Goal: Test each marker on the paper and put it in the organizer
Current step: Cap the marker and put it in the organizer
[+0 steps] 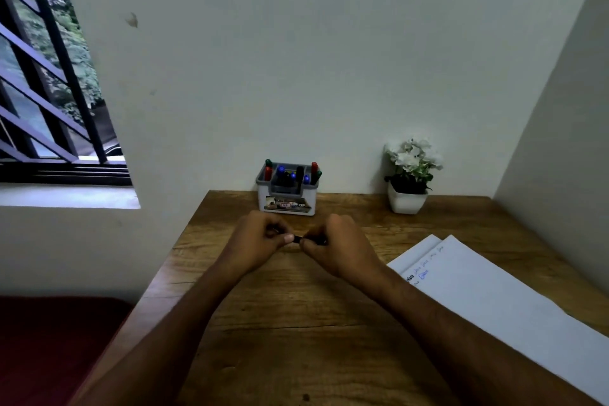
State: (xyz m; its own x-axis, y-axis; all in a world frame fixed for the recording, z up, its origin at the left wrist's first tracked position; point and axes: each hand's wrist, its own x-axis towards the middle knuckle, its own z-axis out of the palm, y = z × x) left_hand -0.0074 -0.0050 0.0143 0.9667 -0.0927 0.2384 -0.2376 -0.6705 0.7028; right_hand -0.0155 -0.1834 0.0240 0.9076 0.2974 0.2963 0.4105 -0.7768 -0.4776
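We have both forearms extended forward, left hand [260, 237] and right hand [336, 244] curled into loose fists, fingertips nearly meeting, pinching inward at centre.

White potted plant [409, 180] on wooden table [296, 323]; barred window [49, 76] at left.

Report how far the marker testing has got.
Done: the organizer at the wall already holds several red, green, blue and black markers, and the paper carries black and blue scribbles. In hand: the left hand and right hand grip a dark marker between them. Left: storing this one; no loose markers show on the table.
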